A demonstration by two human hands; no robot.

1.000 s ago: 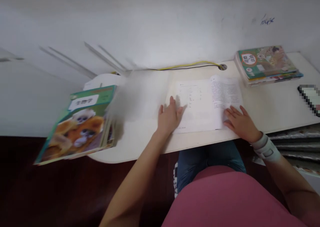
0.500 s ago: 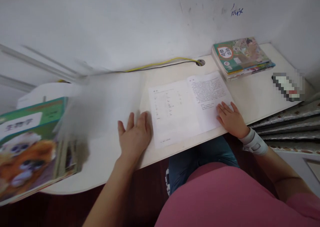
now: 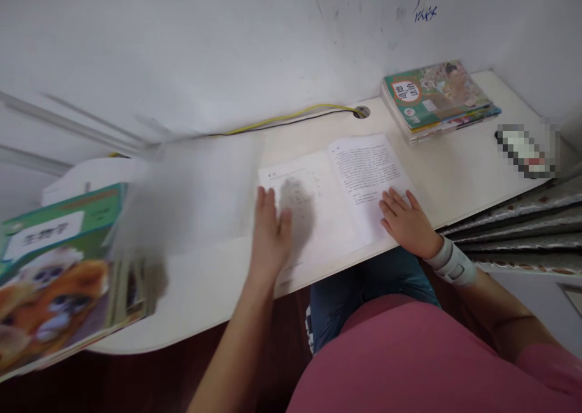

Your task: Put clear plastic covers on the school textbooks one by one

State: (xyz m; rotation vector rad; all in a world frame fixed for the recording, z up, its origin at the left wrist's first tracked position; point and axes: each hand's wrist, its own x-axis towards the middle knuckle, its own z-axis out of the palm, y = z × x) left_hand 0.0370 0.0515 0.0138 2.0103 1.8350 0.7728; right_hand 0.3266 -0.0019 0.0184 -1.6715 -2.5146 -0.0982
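An open book [image 3: 364,176] with printed pages lies on the white desk in front of me. My left hand [image 3: 271,237] is raised at the book's left edge, fingers apart and pointing up, holding nothing; its shadow falls on the left page. Spread over the lower part of the right page is my right hand [image 3: 406,222], with a light band on the wrist. Left of the book, a see-through sheet [image 3: 195,188] rests on the desk, its outline hazy.
A textbook stack [image 3: 436,94] stands at the back right of the desk [image 3: 182,304]. Another stack [image 3: 59,273] is at the left. A blurred-out object [image 3: 525,152] lies far right. Yellow and black cables [image 3: 291,117] run along the wall into a hole.
My left hand has moved right, from the desk to the book's left edge, and turned more on its side. My right hand stays on the right page. The view has shifted slightly.
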